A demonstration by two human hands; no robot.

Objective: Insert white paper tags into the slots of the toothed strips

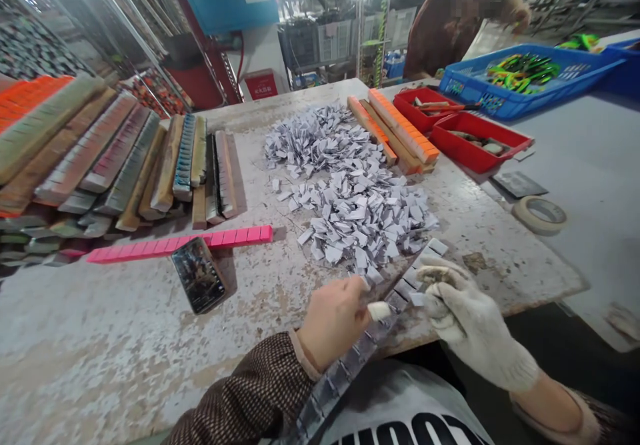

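Observation:
A long grey slotted bar [345, 371] slants from my lap up onto the table edge, with small white pieces [413, 278] standing in its far slots. Bare except for a white cover on one digit, my left hand [333, 321] is curled closed over the bar. Whatever is inside its fingers is hidden. My right hand [467, 328], in a white knit glove, pinches at the bar's right side, where a small white piece [417, 298] shows at its fingertips. Beyond both hands lies a big heap of loose white pieces [350, 198].
At left are stacked slotted bars [120, 158], a pink bar [240, 237] and a phone [198, 275]. Orange-topped bars [403, 125], red trays [480, 141], a tape roll [540, 215] and a blue crate [525, 78] stand at right. Another person [440, 25] is behind.

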